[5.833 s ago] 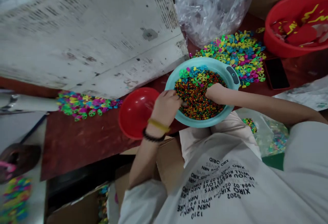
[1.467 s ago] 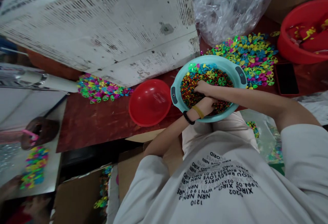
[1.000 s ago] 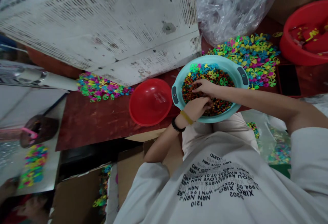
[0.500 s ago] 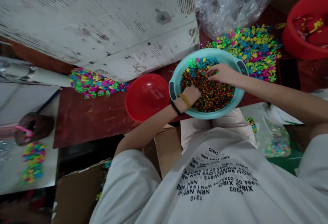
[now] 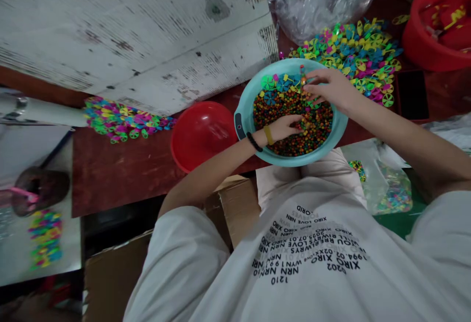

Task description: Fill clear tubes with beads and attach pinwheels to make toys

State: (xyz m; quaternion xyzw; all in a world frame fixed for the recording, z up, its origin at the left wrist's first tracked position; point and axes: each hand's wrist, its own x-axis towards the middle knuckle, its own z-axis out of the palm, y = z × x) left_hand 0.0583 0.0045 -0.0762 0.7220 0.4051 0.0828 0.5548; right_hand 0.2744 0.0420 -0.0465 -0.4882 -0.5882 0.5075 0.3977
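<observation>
A light-blue basin [image 5: 246, 97] is full of small round multicoloured beads [image 5: 283, 150]. Bright plastic wheel-shaped pieces [image 5: 270, 82] lie on the beads along its far side. Between the thumb and fingers of my right hand [image 5: 327, 86] is a small clear tube [image 5: 302, 79], upright, with a red end on top and coloured bits inside. My left hand [image 5: 285, 128], with bands at the wrist, hovers low over the beads, its thumb and fingers apart. Whether its fingertips touch any beads is hard to see.
Left of the basin stands a red bowl [image 5: 202, 135]. Heaps of plastic pieces [image 5: 368, 52] lie behind it, with a clear plastic bag [image 5: 324, 3] and a red tub [image 5: 423, 32]. A large white box [image 5: 140, 32] blocks the far left. A dark phone-like slab [image 5: 412, 95] lies right.
My right hand has lifted from the beads and now holds the small tube up near the basin's far side. The left hand has risen out of the beads, and its fingers have spread.
</observation>
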